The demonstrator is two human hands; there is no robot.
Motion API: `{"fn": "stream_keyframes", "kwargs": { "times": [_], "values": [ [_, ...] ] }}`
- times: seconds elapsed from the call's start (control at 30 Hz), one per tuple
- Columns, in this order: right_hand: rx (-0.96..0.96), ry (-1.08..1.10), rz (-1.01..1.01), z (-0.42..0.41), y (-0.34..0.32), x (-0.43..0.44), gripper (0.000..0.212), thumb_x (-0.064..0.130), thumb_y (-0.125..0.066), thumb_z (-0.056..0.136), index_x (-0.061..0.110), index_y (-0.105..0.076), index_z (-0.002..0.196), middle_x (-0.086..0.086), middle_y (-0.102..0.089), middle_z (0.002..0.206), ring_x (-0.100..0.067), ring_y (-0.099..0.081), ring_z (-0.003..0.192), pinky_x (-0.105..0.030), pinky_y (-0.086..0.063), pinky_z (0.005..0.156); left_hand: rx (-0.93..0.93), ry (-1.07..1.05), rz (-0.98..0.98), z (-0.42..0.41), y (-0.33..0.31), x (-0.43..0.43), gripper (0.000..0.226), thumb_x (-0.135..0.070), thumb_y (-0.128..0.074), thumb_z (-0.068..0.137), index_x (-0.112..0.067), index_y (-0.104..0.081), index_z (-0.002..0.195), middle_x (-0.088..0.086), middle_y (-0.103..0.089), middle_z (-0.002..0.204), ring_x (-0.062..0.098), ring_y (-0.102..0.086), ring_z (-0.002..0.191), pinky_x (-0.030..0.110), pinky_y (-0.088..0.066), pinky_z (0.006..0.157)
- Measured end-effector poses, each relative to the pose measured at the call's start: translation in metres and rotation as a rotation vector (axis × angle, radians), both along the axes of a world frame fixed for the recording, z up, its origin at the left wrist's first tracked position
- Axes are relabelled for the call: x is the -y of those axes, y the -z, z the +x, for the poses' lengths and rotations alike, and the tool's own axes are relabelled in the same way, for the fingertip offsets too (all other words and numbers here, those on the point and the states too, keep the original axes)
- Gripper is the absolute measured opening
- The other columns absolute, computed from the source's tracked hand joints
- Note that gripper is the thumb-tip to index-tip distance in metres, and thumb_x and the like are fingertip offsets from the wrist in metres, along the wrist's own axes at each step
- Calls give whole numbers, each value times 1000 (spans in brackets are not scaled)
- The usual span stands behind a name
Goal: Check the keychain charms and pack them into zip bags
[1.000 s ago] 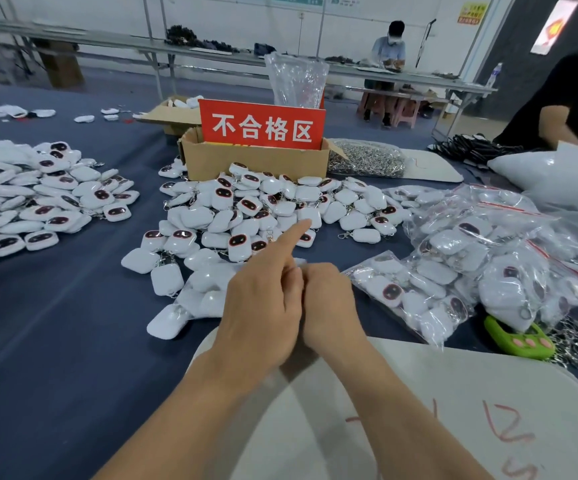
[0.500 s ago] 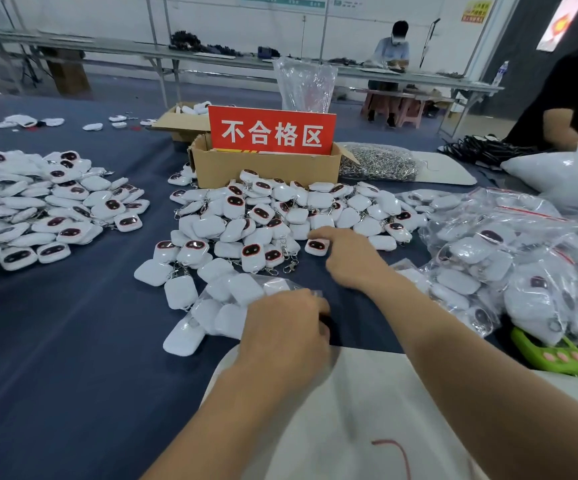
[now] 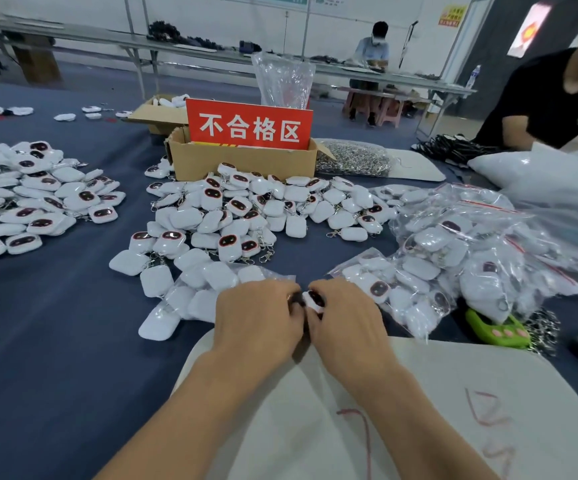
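Two hands meet over the blue table point(image 3: 55, 341): right hand point(image 3: 346, 323) pinches a charm point(image 3: 313, 302), left hand point(image 3: 256, 320) unclear; benches point(image 3: 190, 51) behind.

Only hands and forearms show of the person. The left hand point(image 3: 256, 317) and right hand point(image 3: 346, 323) are bare. The left forearm point(image 3: 183, 403) and right forearm point(image 3: 395, 410) are bare too, smooth and slender, from wrist to the view's lower edge.
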State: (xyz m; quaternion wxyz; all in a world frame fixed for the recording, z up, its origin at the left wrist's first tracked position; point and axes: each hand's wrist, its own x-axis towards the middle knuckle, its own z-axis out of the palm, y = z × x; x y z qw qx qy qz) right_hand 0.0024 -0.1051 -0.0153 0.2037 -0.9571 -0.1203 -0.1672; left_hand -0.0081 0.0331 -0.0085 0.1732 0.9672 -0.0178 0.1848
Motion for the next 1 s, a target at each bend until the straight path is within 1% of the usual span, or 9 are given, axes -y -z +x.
{"fn": "stream_keyframes", "kwargs": {
  "times": [0.13, 0.23, 0.37, 0.43, 0.5, 0.6, 0.7, 0.83, 1.0],
  "values": [
    [-169, 267, 777, -18, -1, 11, 26, 41, -80, 77, 26, -59, 81, 4, -67, 72, -5, -60, 64, -15, -44, 60, 113, 102, -251, -10, -6, 5, 32, -44, -53, 77, -42, -75, 100, -17, -71, 80, 7, -65, 78, 27, -51, 69],
    [-177, 267, 996, -14, -6, 17, 32, 35, -78, 83, 17, -56, 71, -11, -67, 68, -13, -55, 54, -23, -49, 53, 56, 235, -290, -16, -8, 14, 37, -53, -52, 75, -47, -70, 106, -21, -57, 67, 2, -53, 67, 28, -53, 70],
    [-252, 135, 1112, -9, -13, 16, 24, 27, -79, 84, 10, -68, 72, -18, -69, 72, -20, -59, 60, -43, -57, 64, 88, 226, -313, -11, -4, 21, 14, -44, -67, 81, -38, -64, 93, -16, -55, 69, 2, -51, 68, 29, -38, 59],
    [-290, 25, 1142, -9, -18, 17, 17, 25, -77, 87, 12, -75, 75, -10, -69, 68, -14, -58, 59, -35, -55, 57, 117, 198, -386, -8, -2, 19, 5, -33, -71, 88, -33, -67, 88, -11, -59, 71, 7, -55, 69, 30, -40, 61],
    [-354, -74, 1247, -11, -22, 19, 14, 18, -71, 93, 15, -80, 83, -4, -66, 68, -12, -54, 58, -23, -48, 54, 149, 158, -532, -7, -3, 15, 5, -35, -69, 93, -33, -74, 91, -15, -66, 70, 6, -61, 69, 18, -44, 62],
    [-428, -128, 1323, -11, -24, 23, 20, 3, -63, 94, 12, -81, 94, -12, -60, 73, -16, -50, 60, -24, -43, 56, 88, 124, -702, -3, -4, 13, 17, -35, -66, 96, -35, -75, 82, -17, -67, 63, 5, -64, 59, 14, -45, 57],
    [-430, -96, 1330, -11, -26, 23, 21, 2, -62, 94, 12, -80, 92, -17, -57, 75, -16, -47, 58, -25, -40, 56, 3, 147, -817, -1, -3, 15, 22, -28, -68, 97, -35, -75, 77, -11, -68, 61, 6, -62, 49, 17, -48, 53],
    [-399, -91, 1301, -11, -26, 22, 24, 3, -62, 95, 16, -80, 87, -11, -59, 72, -12, -46, 54, -21, -38, 54, 15, 197, -815, -3, -4, 15, 10, -39, -67, 91, -40, -74, 85, -12, -66, 60, 6, -58, 51, 24, -49, 55],
    [-338, -18, 1252, -14, -26, 20, 36, -2, -63, 90, 26, -83, 75, 4, -61, 60, -6, -40, 50, -15, -36, 49, 9, 245, -726, -6, -4, 13, 9, -44, -68, 83, -44, -76, 80, -10, -61, 54, 0, -49, 50, 14, -38, 50]
  ]
}}
